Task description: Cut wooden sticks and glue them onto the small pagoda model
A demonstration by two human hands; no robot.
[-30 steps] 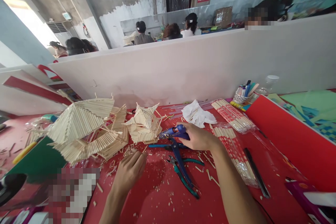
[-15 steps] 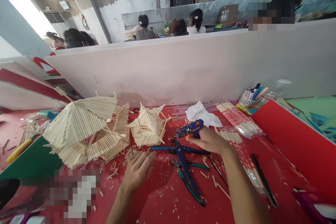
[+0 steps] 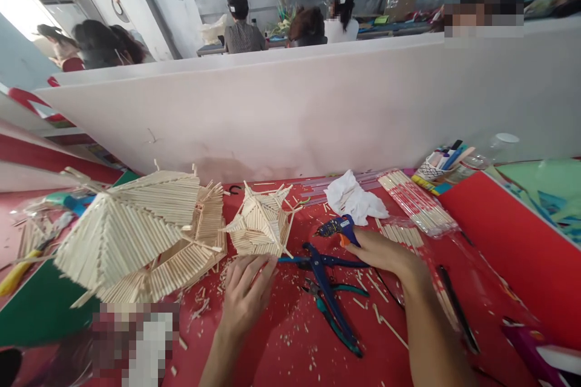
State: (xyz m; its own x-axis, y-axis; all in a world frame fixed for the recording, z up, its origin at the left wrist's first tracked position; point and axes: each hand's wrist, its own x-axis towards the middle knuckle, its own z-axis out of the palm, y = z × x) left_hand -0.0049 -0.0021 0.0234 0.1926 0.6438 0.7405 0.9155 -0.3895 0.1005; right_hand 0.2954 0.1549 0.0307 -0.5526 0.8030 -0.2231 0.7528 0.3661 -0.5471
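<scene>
Right hand: yours (image 3: pixel 374 248), fingers wrapped around the handle of the blue glue gun (image 3: pixel 338 228); a firm hold, by the look of it. Orange trigger sits at your fingers, which suits working it one-handed.
Nozzle: ahead of your right fingers, aimed left at the small stick model; clear of it, not touching. Gripping at the rear presumably keeps your skin off the hot end.
Left hand: yours (image 3: pixel 247 290), palm down, fingers half curled. Undersides hidden; can't tell whether they pinch anything.
Small stick model (image 3: pixel 258 221): just beyond your left fingertips, left of the nozzle. Within reach of both hands, probably why it sits there. Contact with your fingertips: can't tell.
Large stick model (image 3: pixel 131 224): left of your left fingers, apart from them; looks parked off the working spot.
Blue-handled tool (image 3: pixel 333 299): between your hands, one arm ending close by your left fingertips. Crosses the green-handled cutters (image 3: pixel 331 320); both look dropped within quick reach.
Stick packs: one (image 3: pixel 415 202) beyond your right fingers and to their right, another (image 3: pixel 403 234) partly behind your right hand. Stock kept near, I'd judge.
White tissue (image 3: pixel 356 196): just beyond your right fingers, crumpled.
Scraps: chips and loose sticks (image 3: pixel 391 328) on the red table (image 3: pixel 272 357), around and nearer you than both sets of fingers.
</scene>
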